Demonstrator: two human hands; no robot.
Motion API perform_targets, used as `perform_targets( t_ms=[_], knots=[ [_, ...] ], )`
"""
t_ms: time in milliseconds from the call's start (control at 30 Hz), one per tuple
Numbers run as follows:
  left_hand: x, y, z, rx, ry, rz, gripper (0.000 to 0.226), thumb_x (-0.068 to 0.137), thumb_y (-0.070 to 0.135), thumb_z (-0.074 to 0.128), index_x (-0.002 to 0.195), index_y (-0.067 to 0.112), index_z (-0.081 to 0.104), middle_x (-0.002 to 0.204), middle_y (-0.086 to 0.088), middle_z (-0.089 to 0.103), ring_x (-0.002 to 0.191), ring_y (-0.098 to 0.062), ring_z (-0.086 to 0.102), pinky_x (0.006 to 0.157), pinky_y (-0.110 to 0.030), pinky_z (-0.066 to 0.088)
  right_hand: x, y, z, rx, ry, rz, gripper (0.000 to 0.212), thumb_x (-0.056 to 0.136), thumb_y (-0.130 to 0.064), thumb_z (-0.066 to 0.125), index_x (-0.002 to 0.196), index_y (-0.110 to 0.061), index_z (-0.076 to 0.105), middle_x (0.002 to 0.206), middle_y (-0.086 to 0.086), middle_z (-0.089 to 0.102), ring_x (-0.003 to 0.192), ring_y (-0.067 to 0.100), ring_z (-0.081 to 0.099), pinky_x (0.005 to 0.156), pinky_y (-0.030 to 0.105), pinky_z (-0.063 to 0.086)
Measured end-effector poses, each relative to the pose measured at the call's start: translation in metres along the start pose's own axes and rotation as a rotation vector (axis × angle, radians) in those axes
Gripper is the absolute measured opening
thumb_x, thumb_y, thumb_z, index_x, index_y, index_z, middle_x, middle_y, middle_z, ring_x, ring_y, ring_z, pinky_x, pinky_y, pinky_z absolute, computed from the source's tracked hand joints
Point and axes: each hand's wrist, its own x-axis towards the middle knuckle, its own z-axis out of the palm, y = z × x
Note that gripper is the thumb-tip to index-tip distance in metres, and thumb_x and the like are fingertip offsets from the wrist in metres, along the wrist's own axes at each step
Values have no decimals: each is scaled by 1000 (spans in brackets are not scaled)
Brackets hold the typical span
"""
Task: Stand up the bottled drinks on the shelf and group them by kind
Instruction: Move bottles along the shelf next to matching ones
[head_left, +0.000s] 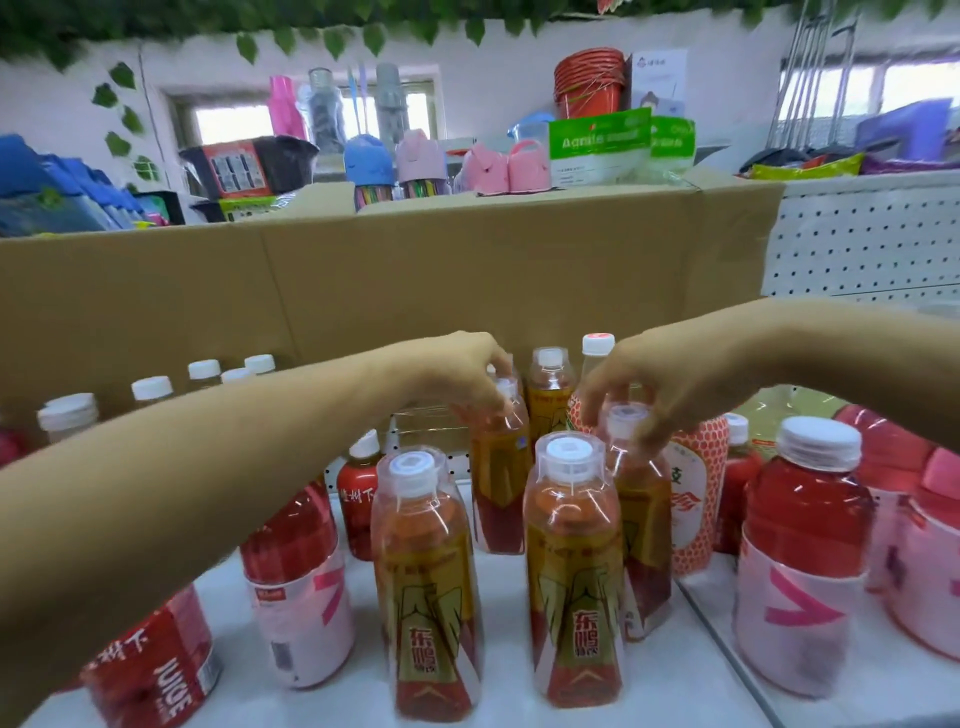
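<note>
Several amber drink bottles with gold-and-red labels stand upright mid-shelf. My left hand (467, 371) grips the cap end of one amber bottle (498, 467) in the back row. My right hand (649, 389) pinches the cap of another amber bottle (641, 525) to its right. Two more amber bottles (428, 587) (574, 577) stand in front, and one (550, 395) behind. Red drinks with pink labels stand at left (298, 582) and right (802, 556). Red juice bottles (150, 670) (358, 499) sit at left.
A tall bottle with a red dotted label (691, 504) stands behind my right hand. White-capped bottles (67, 415) line the back left. A cardboard wall (363, 280) backs the white shelf (504, 696). A clear divider (727, 644) splits the shelf at right.
</note>
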Motion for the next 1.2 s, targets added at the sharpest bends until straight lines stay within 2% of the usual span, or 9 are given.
perform_targets(
  t_ms=[200, 300, 433, 567, 733, 833, 900, 1000, 1200],
  knots=[
    [1, 3, 5, -38, 28, -18, 58, 97, 30, 62, 150, 18, 41, 115, -7, 63, 87, -21, 71, 77, -32, 61, 5, 4, 5, 20, 53, -54, 43, 84, -36, 75, 122, -39, 58, 118, -7, 61, 91, 19, 69, 84, 42, 58],
    [-39, -2, -4, -29, -7, -18, 70, 93, 59, 52, 152, 25, 35, 137, 0, 56, 100, -18, 65, 76, -29, 57, 8, -1, 4, 18, 79, -93, 41, 86, -32, 74, 124, -33, 59, 113, -12, 56, 91, 12, 65, 81, 33, 55],
    [-102, -6, -6, 38, -197, -65, 101, 63, 94, 30, 145, 36, 44, 149, 12, 47, 128, -11, 51, 109, -37, 42, 30, -10, 2, 56, 146, -139, 36, 88, -26, 72, 122, -29, 60, 104, -10, 62, 87, 11, 66, 74, 30, 55],
    [-139, 0, 1, -49, -230, -119, 73, 71, 74, 56, 135, 41, 45, 131, 11, 58, 106, -11, 66, 88, -29, 57, 50, -11, 6, 93, 199, -109, 37, 90, -31, 69, 126, -31, 60, 111, -1, 66, 91, 22, 70, 81, 40, 58],
    [-138, -7, 18, -147, -22, -122, 48, 79, 55, 70, 117, 34, 51, 106, 1, 68, 84, -15, 73, 72, -40, 63, 18, -19, 2, 253, 460, -187, 33, 95, -56, 51, 106, -31, 69, 101, -11, 63, 95, 14, 63, 75, 28, 51],
    [-122, -1, 30, -150, 84, -102, 48, 82, 56, 69, 119, 32, 49, 101, 2, 65, 81, -17, 72, 67, -39, 63, -7, -33, 8, 255, 235, -234, 57, 73, -83, 49, 109, -42, 65, 103, -14, 66, 94, 9, 64, 81, 34, 55],
    [-107, 5, 37, -125, 134, -83, 45, 87, 56, 65, 120, 31, 48, 96, 3, 65, 78, -20, 72, 68, -38, 62, -11, -41, 21, 169, 146, -215, 55, 69, -79, 62, 110, -41, 61, 103, -16, 63, 93, 6, 64, 78, 32, 55],
    [-84, 12, 45, -125, 145, -56, 45, 93, 53, 57, 127, 27, 45, 95, -2, 66, 80, -25, 72, 72, -43, 62, -8, -42, 29, 188, 258, -199, 45, 77, -60, 72, 110, -33, 60, 98, -11, 65, 88, 9, 64, 77, 37, 57],
    [-69, 2, 51, -225, 106, -29, 54, 100, 55, 38, 145, 25, 34, 131, -7, 57, 110, -23, 62, 92, -47, 55, -12, -37, 37, 202, 347, -181, 62, 80, -51, 74, 134, -37, 46, 116, -16, 51, 99, 5, 54, 77, 23, 46]
  ],
)
